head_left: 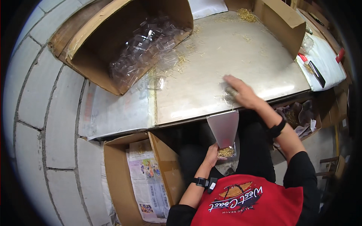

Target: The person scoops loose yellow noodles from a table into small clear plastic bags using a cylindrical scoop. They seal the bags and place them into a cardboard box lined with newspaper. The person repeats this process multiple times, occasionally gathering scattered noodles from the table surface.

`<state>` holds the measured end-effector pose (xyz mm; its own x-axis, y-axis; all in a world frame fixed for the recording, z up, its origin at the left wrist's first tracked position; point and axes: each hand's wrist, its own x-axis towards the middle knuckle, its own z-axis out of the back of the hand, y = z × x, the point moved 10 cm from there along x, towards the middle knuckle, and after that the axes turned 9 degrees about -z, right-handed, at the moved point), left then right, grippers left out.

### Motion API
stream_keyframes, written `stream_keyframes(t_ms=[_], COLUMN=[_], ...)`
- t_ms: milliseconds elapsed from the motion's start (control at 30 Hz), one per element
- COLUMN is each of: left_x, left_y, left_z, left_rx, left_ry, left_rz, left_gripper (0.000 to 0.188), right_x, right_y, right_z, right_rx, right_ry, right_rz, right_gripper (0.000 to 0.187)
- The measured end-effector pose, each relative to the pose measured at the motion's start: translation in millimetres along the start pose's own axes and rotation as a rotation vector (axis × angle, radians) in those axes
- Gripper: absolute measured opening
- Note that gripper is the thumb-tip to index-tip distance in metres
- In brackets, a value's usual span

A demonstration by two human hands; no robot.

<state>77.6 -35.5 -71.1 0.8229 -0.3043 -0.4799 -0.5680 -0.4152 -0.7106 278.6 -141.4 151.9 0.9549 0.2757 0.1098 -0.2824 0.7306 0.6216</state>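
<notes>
Below the table's front edge, my left hand (212,155) grips a small clear plastic box (226,152) at its left side. Small gold-coloured metal pins fill much of the box. A pale, translucent chute (224,128) slopes from the table edge down to the box, narrowing toward it. My right hand (243,94) is over the tabletop just above the chute, fingers stretched out and somewhat blurred. Beneath and beside those fingers lie a few loose pins (225,98); a greyish patch there is too blurred to name.
On the metal tabletop (233,49), a tipped cardboard box (94,49) spills clear plastic boxes (151,45). A pin heap (247,16) lies at the back. Another carton (124,180) stands lower left. A black-handled tool (317,74) rests on white material at right.
</notes>
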Motion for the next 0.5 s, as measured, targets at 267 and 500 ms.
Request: stream_keyframes(t_ms=[267,500], left_x=[9,-6], left_y=[1,15], left_z=[5,-2], left_rx=[-0.134,-0.153], left_ry=[-0.041,0.025], left_rz=[-0.094,-0.014], left_gripper=[0.038,0.044], right_x=[-88,-172], right_y=[88,53], right_z=[-36,-13], right_rx=[-0.157,0.185], right_ry=[-0.166,0.02], right_rz=[0.284,0.202], right_gripper=[0.038,0.038])
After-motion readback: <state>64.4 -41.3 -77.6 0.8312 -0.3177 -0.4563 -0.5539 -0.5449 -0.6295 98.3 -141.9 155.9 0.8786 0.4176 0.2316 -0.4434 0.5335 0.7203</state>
